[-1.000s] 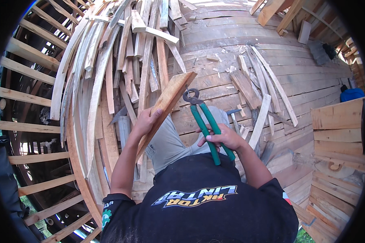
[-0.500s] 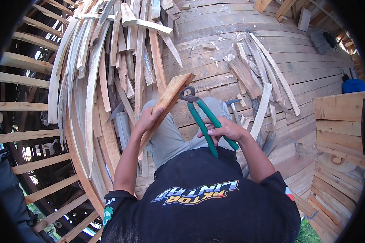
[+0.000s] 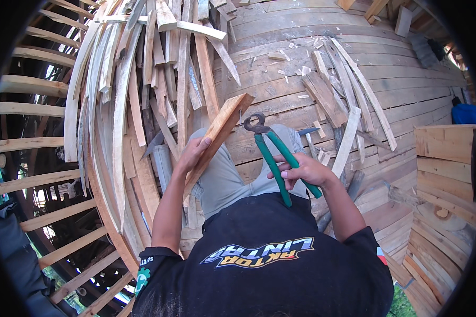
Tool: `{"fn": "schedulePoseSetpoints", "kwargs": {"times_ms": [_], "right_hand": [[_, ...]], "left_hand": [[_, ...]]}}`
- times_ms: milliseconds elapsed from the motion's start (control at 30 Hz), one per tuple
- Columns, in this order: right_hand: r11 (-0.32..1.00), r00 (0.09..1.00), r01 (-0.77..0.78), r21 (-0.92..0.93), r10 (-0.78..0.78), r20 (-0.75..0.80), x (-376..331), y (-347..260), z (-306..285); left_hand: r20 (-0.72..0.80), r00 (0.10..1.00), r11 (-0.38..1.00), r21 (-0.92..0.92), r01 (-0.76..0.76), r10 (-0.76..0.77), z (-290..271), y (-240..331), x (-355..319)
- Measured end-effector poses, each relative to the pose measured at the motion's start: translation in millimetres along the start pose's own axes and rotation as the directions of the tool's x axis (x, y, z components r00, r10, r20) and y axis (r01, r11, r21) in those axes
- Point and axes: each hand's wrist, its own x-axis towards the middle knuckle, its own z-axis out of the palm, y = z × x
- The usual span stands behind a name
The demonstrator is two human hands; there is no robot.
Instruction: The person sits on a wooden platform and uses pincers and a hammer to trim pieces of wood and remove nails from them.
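The board (image 3: 220, 134) stood tilted at centre frame, top toward 1 o'clock, gripped by the left hand (image 3: 194, 153). At 3 o'clock, the right hand (image 3: 301, 171) was clamped on green-handled pincers (image 3: 272, 150), head beside the board's top. Slats (image 3: 143, 79) lay at 11 o'clock.

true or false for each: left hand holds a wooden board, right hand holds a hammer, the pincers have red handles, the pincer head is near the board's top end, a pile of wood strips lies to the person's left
1. The left hand holds a wooden board. True.
2. The right hand holds a hammer. False: it holds a pair of pincers.
3. The pincers have red handles. False: the handles are green.
4. The pincer head sits close to the board's upper end. True, though whether it touches the board cannot be told.
5. A pile of wood strips lies to the person's left. True.
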Motion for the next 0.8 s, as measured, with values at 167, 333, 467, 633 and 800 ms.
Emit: {"fn": "schedulePoseSetpoints", "kwargs": {"times_ms": [167, 333, 467, 633, 800], "right_hand": [[1.000, 1.000, -0.008, -0.013, 0.008, 0.001, 19.1, 0.8, 5.6], [0.996, 0.996, 0.089, 0.021, -0.089, 0.005, 31.9, 6.4, 8.5], [0.998, 0.998, 0.064, -0.003, -0.064, -0.027, 34.7, 5.8, 15.1], [0.988, 0.986, 0.151, -0.043, -0.154, -0.061, 42.6, 18.7, 18.9], [0.961, 0.999, 0.038, 0.275, -0.027, -0.044, 39.7, 14.8, 40.3]], "left_hand": [[0.001, 1.000, 1.000, 0.000, 0.022, -0.022, 0.3, 7.7, -3.8], [-0.029, 1.000, 0.999, 0.034, -0.011, 0.012, 2.0, 9.5, -3.4], [-0.047, 0.998, 0.998, 0.053, -0.035, 0.037, 2.4, 7.5, -2.7], [-0.077, 0.996, 0.997, 0.075, -0.028, 0.034, 5.7, 13.0, -5.2], [-0.058, 0.995, 0.990, 0.119, -0.075, 0.083, 1.8, -1.3, -1.2]]}}
